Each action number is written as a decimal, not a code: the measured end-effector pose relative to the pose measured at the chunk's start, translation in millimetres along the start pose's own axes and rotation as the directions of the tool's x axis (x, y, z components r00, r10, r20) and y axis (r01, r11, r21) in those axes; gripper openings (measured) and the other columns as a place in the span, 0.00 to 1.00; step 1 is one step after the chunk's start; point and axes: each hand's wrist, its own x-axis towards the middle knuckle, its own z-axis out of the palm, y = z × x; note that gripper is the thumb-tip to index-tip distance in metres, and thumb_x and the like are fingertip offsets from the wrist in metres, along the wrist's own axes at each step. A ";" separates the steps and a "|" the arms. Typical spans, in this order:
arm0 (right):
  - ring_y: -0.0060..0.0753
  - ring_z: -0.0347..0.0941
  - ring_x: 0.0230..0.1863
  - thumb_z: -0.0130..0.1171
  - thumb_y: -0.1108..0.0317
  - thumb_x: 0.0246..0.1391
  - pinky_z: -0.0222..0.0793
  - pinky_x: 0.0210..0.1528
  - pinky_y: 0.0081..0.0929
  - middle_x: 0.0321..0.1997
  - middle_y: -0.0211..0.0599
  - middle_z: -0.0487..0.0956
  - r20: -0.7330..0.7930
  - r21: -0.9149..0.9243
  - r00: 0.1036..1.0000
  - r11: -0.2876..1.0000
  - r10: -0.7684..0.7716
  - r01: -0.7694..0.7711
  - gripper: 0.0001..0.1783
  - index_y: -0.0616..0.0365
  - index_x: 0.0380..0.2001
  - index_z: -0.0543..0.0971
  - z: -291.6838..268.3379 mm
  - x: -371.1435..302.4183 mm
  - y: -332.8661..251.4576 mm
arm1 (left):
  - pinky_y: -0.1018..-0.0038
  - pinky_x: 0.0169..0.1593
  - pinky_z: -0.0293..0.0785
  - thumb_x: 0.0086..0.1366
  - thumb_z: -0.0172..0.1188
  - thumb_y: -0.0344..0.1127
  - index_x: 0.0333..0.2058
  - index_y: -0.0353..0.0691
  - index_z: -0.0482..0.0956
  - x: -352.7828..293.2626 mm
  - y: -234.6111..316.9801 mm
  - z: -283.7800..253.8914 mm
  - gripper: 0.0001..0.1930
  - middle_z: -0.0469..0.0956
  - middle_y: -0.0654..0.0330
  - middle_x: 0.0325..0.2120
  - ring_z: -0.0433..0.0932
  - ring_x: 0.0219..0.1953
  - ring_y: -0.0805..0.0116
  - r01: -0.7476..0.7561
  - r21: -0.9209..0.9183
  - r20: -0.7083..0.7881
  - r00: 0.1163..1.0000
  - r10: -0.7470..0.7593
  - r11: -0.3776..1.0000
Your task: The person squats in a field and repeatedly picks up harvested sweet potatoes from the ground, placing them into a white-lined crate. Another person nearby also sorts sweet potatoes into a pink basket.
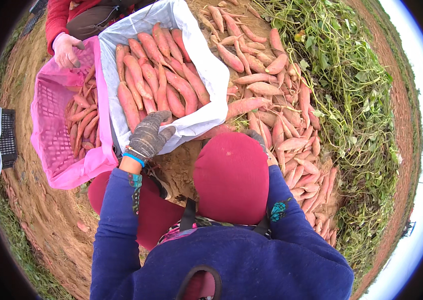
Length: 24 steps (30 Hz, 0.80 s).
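Observation:
My left hand (149,135), in a dark grey glove, rests at the near rim of a crate lined with white plastic sheeting (211,80). Its thumb stands apart from the fingers, which touch the nearest sweet potatoes. Large reddish sweet potatoes (181,85) lie in rows inside this crate. Beyond my raised knee, my right hand (257,138) shows only as a strip of grey glove beside a long heap of loose sweet potatoes (291,143). The knee hides its fingers and anything in them.
A pink-lined basket (46,120) with thinner sweet potatoes stands left of the white-lined crate. Another person's pink-gloved hand (66,50) is at its far rim. A small black crate (7,137) sits farther left. Cut green vines (351,100) are piled along the right.

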 end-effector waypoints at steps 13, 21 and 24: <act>0.48 0.75 0.46 0.55 0.63 0.52 0.69 0.48 0.40 0.41 0.51 0.79 -0.103 -0.542 0.796 0.705 -0.596 0.458 0.16 0.59 0.42 0.77 9.4 52.5 -13.2 | 0.60 0.52 0.68 0.65 0.52 0.49 0.50 0.38 0.74 21.1 -2.6 45.8 0.23 0.76 0.44 0.45 0.74 0.49 0.47 0.084 0.316 0.213 0.964 -0.157 0.945; 0.47 0.72 0.49 0.52 0.59 0.55 0.69 0.44 0.48 0.45 0.40 0.77 -0.123 -0.966 0.867 0.258 -0.483 0.007 0.16 0.52 0.42 0.81 -28.0 180.9 -92.0 | 0.59 0.51 0.69 0.63 0.53 0.50 0.49 0.39 0.75 25.6 -2.3 41.7 0.23 0.77 0.45 0.41 0.76 0.45 0.48 0.055 0.329 0.261 0.954 -0.147 0.943; 0.48 0.71 0.54 0.50 0.59 0.58 0.70 0.46 0.50 0.50 0.44 0.77 -0.217 -0.942 0.908 0.322 -0.359 -0.098 0.18 0.54 0.45 0.80 -29.7 206.7 -90.4 | 0.58 0.53 0.68 0.64 0.51 0.52 0.52 0.42 0.74 28.5 1.9 34.2 0.24 0.76 0.46 0.44 0.75 0.48 0.48 0.062 0.279 0.294 0.945 -0.146 0.958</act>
